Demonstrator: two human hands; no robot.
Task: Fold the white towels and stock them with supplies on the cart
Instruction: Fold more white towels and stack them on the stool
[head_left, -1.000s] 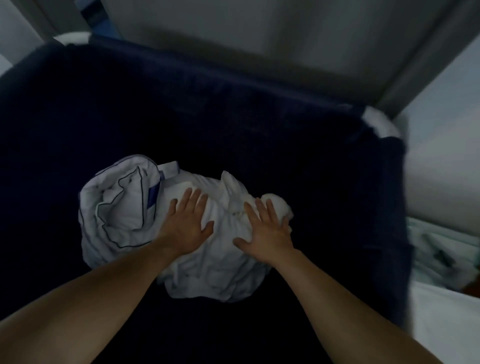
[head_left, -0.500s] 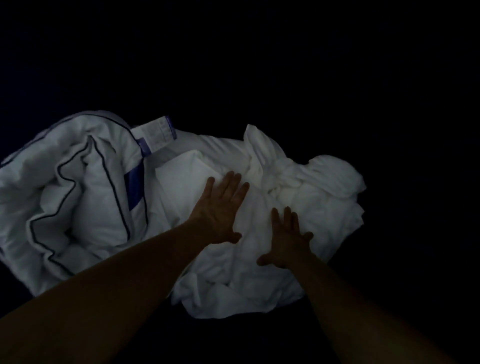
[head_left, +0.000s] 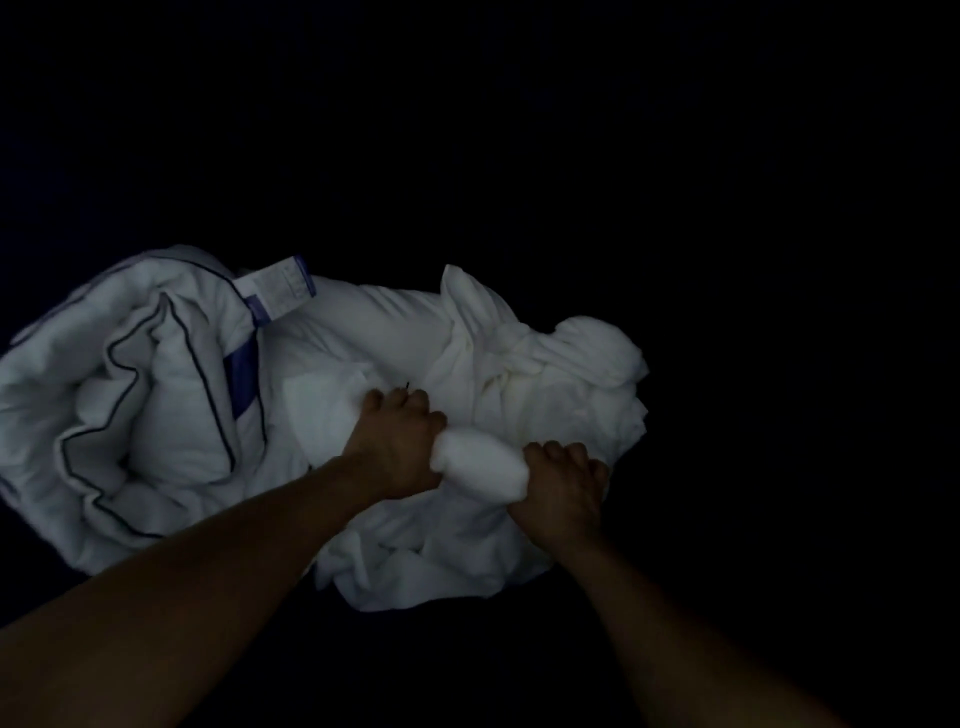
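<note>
A heap of white linen (head_left: 545, 374) lies at the bottom of a dark navy bin. My left hand (head_left: 400, 441) and my right hand (head_left: 563, 483) each grip one end of a bunched roll of white towel (head_left: 480, 465) pulled up from the heap. The roll stretches between the two fists. Both forearms reach down from the lower edge of the view.
A white pillow or duvet with dark piping and a blue label (head_left: 156, 395) lies crumpled at the left of the heap. The dark bin fabric (head_left: 727, 208) fills the view all round; its walls cannot be made out in the dim light.
Both hands lay flat on the linen before; now their fingers have curled and gathered a roll of white towel between them. The view has come closer to the heap.
</note>
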